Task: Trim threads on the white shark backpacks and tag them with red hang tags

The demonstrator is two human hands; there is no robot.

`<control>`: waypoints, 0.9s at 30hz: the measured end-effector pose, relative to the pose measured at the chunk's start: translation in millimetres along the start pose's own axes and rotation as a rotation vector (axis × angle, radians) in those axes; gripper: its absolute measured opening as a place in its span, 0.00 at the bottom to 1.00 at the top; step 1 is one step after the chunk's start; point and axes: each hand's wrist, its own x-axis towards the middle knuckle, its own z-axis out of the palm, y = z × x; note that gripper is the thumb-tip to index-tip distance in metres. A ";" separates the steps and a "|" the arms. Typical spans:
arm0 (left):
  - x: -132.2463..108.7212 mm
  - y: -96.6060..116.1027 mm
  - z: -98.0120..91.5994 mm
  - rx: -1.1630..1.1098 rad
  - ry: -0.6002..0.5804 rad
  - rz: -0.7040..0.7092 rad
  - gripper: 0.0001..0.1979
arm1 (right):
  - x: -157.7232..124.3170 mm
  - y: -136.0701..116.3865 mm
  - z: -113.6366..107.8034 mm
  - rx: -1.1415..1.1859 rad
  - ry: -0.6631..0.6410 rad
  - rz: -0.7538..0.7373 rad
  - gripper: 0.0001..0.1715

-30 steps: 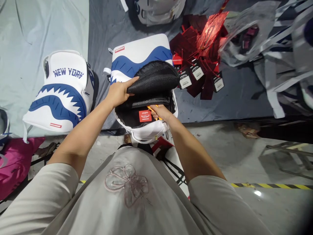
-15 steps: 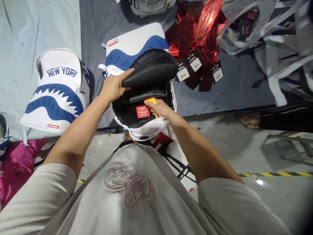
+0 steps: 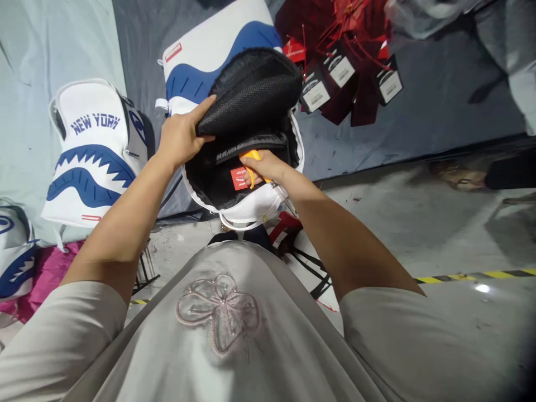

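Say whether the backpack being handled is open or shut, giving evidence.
The backpack is open: the left hand holds its black-lined flap raised, exposing a red label inside.

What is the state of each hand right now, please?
Left hand: closed, holding the black mesh flap of the open backpack.
Right hand: closed, holding an orange tool, exact type unclear.

And we're peering forward and down from the wearer's head (single camera), near above the open backpack (image 3: 251,92).
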 end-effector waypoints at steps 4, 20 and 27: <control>-12.2 3.0 25.9 0.068 0.030 0.038 0.54 | -12.3 -16.1 6.9 0.100 -0.021 0.082 0.04; 41.9 -31.1 32.6 0.091 -0.036 0.119 0.39 | -6.9 1.9 -4.1 0.147 -0.015 -0.091 0.09; 49.3 -37.9 40.3 0.020 -0.050 0.127 0.33 | 6.9 8.8 -9.0 0.069 -0.030 -0.081 0.07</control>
